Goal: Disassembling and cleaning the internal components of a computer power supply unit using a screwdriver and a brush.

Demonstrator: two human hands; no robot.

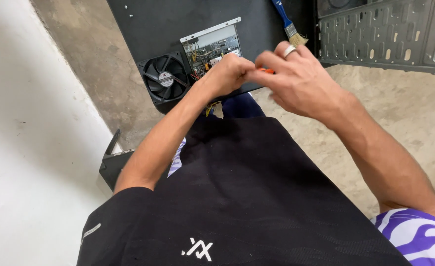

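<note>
While I crouch over the work, my left hand [227, 74] and right hand [296, 74] meet above an opened power supply [212, 47] that lies on a black panel [178, 19] on the concrete floor [400, 113].

Left hand: curled shut, knuckles up, resting at the near edge of the supply's circuit board [217, 47]; what it pinches is hidden under the fingers, though it sits right where the coloured wires [200, 61] gather, a hold that would steady the unit.

Right hand: fingers bent and drawn together, a ring on one of them, closed on a small orange tool [266, 71] of which only a sliver shows between the two hands. The motion blur keeps me from telling the tool's kind. It is held low and level, its end pointing toward my left fingers, so both hands bear on the same spot.

Fan [166, 78]: black, round, lying flat just left of the board with its wires trailing into the supply; it appears swung aside so the board is exposed.

Brush [289, 24]: blue handle, pale bristles, lying on the panel beyond my right hand, within reach.

Metal chassis [385, 34]: grey, perforated, to the right, apart from the work.
</note>
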